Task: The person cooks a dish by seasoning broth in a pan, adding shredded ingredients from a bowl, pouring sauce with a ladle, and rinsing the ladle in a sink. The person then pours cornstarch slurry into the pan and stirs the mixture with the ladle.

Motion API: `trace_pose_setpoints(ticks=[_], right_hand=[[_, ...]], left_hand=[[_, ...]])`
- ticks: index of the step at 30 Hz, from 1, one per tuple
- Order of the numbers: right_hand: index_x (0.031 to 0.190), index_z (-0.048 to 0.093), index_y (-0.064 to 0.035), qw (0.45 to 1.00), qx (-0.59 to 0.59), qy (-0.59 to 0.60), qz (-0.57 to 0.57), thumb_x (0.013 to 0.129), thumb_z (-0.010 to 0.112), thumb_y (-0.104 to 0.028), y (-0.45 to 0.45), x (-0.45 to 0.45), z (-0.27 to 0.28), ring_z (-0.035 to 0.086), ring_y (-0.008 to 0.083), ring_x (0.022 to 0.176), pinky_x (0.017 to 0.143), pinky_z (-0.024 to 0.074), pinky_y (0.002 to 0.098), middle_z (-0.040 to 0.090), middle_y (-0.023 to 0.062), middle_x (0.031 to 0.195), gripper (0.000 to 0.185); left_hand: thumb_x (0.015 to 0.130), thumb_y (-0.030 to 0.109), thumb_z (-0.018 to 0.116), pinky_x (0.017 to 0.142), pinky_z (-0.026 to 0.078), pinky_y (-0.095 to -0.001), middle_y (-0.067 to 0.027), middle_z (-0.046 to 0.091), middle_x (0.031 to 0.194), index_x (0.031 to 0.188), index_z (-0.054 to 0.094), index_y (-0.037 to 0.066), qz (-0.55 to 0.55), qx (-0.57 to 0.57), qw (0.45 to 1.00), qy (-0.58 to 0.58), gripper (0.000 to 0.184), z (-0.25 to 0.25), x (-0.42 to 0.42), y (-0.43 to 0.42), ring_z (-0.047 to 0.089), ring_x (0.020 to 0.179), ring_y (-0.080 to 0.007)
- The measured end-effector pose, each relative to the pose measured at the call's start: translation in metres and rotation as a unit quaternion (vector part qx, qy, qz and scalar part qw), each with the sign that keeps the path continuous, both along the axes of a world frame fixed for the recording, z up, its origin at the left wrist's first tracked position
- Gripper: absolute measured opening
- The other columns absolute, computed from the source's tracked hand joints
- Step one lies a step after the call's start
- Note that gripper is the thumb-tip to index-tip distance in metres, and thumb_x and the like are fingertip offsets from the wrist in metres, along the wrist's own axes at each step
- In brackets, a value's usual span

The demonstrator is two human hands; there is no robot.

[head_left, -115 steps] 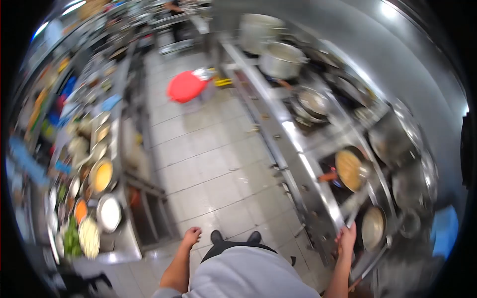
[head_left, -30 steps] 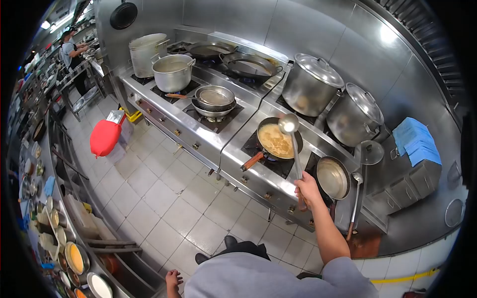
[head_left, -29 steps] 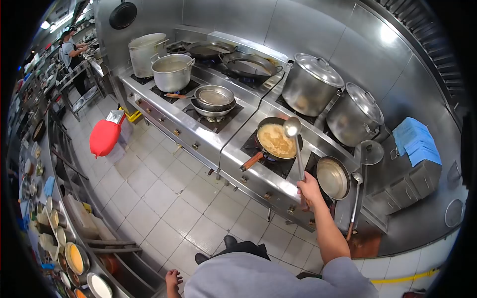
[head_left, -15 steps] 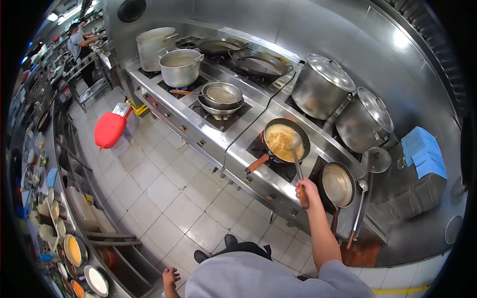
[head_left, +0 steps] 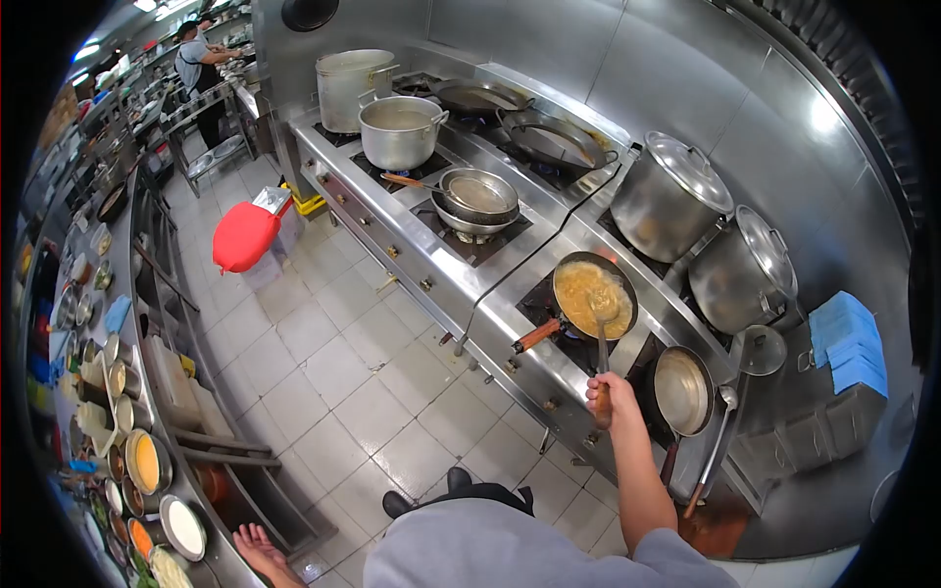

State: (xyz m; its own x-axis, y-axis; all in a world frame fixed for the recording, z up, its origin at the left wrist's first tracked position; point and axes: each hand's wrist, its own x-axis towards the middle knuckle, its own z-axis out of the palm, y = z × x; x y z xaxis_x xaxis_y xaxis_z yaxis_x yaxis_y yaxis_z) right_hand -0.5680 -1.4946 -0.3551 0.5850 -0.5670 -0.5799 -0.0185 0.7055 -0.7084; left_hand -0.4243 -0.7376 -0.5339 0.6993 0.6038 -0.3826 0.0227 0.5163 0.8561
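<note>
My right hand (head_left: pixel 612 398) is closed around the wooden handle of a ladle (head_left: pixel 602 338). The ladle's bowl rests in a yellowish, soupy food (head_left: pixel 584 292) inside a dark frying pan (head_left: pixel 628 275) on the stove. This pan's wooden handle (head_left: pixel 537 336) points toward the stove's front edge, with no hand on it. Low on the left, my left hand (head_left: pixel 261 549) is held out with its fingers apart and holds nothing. It is nearest to a round container of white contents (head_left: pixel 183 527) on the side counter, with a gap between them.
Beside my right forearm sit a second pan (head_left: pixel 683 390) and another ladle (head_left: pixel 710 451). Lidded stockpots (head_left: pixel 671 196) stand behind. Further left are an open pot (head_left: pixel 399 135) and stacked pans (head_left: pixel 477 199). A red-covered bin (head_left: pixel 247 237) stands on the tiled floor; a person (head_left: pixel 199 73) works far back.
My left hand has moved left toward the side counter, and its fingers have opened out. The ladle has shifted slightly within the food. The camera view has turned a little leftward.
</note>
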Motion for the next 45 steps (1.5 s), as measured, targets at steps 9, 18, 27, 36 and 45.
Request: trace_pose_setpoints(ticks=[9,18,27,36,45], right_hand=[[0.091,0.046,-0.0073,0.969,-0.196,0.146,0.022,0.081,0.055,-0.01,0.009,0.014,-0.013,0.054,0.0165,0.049,0.042,0.0442,0.0294,0.052,0.0053,0.065,0.013],[0.1,0.044,-0.0053,0.95,-0.261,0.166,0.047,0.08,0.051,-0.007,-0.01,0.012,-0.034,0.051,0.016,0.048,0.041,0.042,0.0304,0.049,0.0047,0.064,0.021],[0.096,0.05,-0.0053,0.945,-0.276,0.158,0.078,0.08,0.055,-0.013,-0.009,-0.001,-0.013,0.047,0.0126,0.045,0.04,0.0395,0.0289,0.05,0.0039,0.071,0.018],[0.09,0.047,-0.0074,0.997,-0.073,-0.012,0.007,0.08,0.056,-0.01,-0.016,-0.007,-0.019,0.047,0.0115,0.045,0.04,0.0402,0.026,0.049,0.0036,0.062,0.013],[0.085,0.048,-0.0077,0.985,0.082,-0.147,-0.024,0.079,0.056,-0.011,-0.012,-0.014,0.001,0.046,0.0112,0.047,0.04,0.0392,0.0265,0.047,0.0023,0.059,0.01]], left_hand=[[0.092,0.043,0.058,0.103,0.047,-0.0374,-0.0231,0.018,0.148,0.141,0.015,-0.009,0.218,-0.03,0.973,-0.076,0.083,0.008,-0.006,0.085,0.042,0.126,-0.0352],[0.09,0.025,0.065,0.095,0.053,-0.0407,-0.0176,0.03,0.137,0.131,0.039,-0.005,0.24,-0.044,0.96,-0.138,0.058,-0.008,0.021,0.165,0.044,0.12,-0.0333],[0.091,0.026,0.063,0.091,0.054,-0.0371,-0.0143,0.045,0.134,0.132,0.046,-0.001,0.211,-0.066,0.968,-0.122,0.052,0.007,0.03,0.179,0.045,0.121,-0.0255],[0.091,0.022,0.06,0.092,0.054,-0.0387,-0.0172,0.037,0.139,0.134,0.037,-0.008,0.162,-0.095,0.98,-0.067,0.057,-0.013,0.039,0.194,0.045,0.119,-0.0274],[0.09,0.019,0.057,0.081,0.059,-0.0386,-0.0165,0.052,0.122,0.123,0.048,-0.009,0.2,-0.04,0.979,-0.016,0.044,-0.029,0.05,0.206,0.054,0.105,-0.0294]])
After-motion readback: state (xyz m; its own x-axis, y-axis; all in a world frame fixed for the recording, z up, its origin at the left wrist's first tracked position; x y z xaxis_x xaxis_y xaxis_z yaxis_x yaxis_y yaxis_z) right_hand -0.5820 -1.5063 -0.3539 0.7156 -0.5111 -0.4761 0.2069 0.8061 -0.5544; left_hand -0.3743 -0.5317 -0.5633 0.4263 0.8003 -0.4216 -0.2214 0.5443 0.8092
